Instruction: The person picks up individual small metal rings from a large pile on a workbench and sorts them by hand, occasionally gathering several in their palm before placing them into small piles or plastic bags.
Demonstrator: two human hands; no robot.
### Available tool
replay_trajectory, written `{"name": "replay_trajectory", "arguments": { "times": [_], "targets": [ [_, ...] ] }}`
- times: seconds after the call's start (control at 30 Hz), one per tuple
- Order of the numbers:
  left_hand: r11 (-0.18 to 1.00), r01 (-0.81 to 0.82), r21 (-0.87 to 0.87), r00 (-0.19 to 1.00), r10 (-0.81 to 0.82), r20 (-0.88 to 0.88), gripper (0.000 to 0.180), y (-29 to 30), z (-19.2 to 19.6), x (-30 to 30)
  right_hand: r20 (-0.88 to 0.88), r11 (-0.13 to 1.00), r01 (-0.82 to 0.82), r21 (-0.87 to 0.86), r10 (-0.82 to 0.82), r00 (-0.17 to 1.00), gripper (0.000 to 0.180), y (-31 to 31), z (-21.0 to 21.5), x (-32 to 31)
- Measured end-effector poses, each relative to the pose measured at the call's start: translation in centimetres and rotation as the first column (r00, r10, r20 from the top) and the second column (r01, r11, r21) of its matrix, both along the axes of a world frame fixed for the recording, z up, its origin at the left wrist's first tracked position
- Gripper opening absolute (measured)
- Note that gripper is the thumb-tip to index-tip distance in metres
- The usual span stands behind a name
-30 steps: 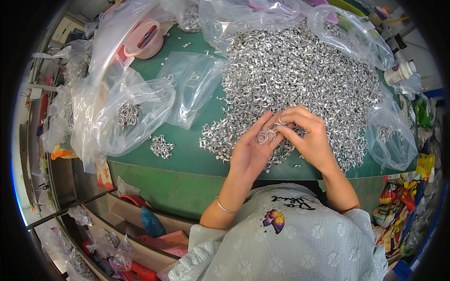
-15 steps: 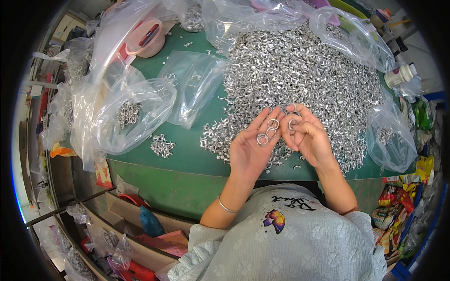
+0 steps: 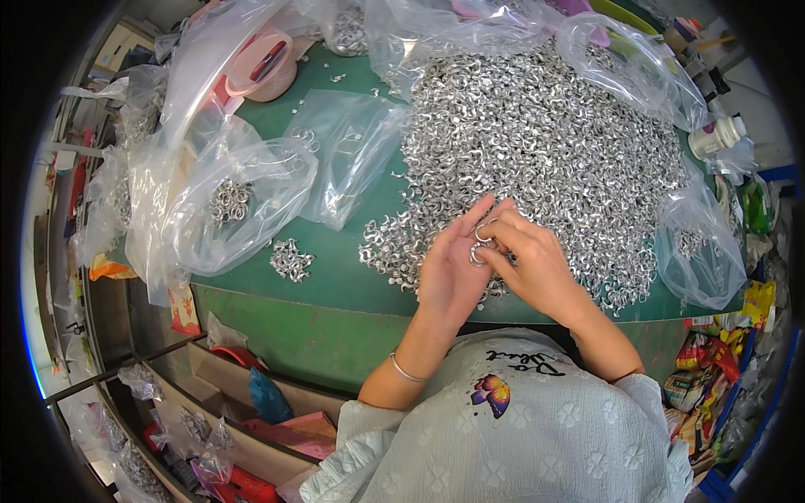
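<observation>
Rings (image 3: pixel 477 255) & pile (image 3: pixel 545 134) – silvery metal, v. shiny. Bags (image 3: pixel 356 159) – clear plastic film, glossy, crinkled. Tabletop (image 3: pixel 340 268) smooth, low sheen. Tub (image 3: pixel 268 90): plastic, semi-gloss. Shirt (image 3: pixel 537 427): matt cloth, textured w/ raised motifs. Bangle (image 3: pixel 406 370): polished metal.

Pink basket (image 3: pixel 275 88) at upper left, white bottle (image 3: pixel 714 137) at right

Green table (image 3: pixel 335 264) under metal pieces (image 3: pixel 545 134), clear bags (image 3: pixel 345 155)
</observation>
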State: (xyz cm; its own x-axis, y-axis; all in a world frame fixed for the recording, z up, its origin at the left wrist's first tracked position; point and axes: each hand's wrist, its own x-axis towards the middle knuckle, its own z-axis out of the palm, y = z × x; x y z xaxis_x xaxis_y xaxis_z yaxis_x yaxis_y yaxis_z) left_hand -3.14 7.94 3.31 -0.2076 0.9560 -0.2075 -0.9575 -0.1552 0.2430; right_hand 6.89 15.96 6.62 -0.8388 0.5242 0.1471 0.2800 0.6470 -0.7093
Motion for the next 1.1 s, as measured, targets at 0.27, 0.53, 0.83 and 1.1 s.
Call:
{"name": "replay_trajectory", "arguments": {
  "times": [0.27,0.53,0.83,1.1],
  "targets": [
    [1.0,0.016,-0.007,1.0,-0.016,-0.016,0.05,0.0,-0.8,-0.1,-0.131,0.839,-0.079,-0.538,0.009,0.991,0.012,0.5,0.1,0.3],
    [0.999,0.045,0.009,0.999,-0.045,0.002,0.044,0.2,-0.8,0.2,-0.213,0.104,-0.213,-0.971,0.018,0.977,0.008,1.1,0.3,0.0],
    [0.99,-0.028,-0.139,0.971,-0.006,-0.239,0.027,-0.5,-1.1,0.4,-0.071,0.234,-0.091,-0.968,0.094,0.993,0.031,0.6,1.4,0.5],
    [0.963,-0.134,-0.232,0.99,0.142,0.014,0.016,-0.4,-1.8,0.7,-0.034,0.822,-0.053,-0.568,0.041,0.999,0.037,-1.3,1.0,2.0]
  ]
}}
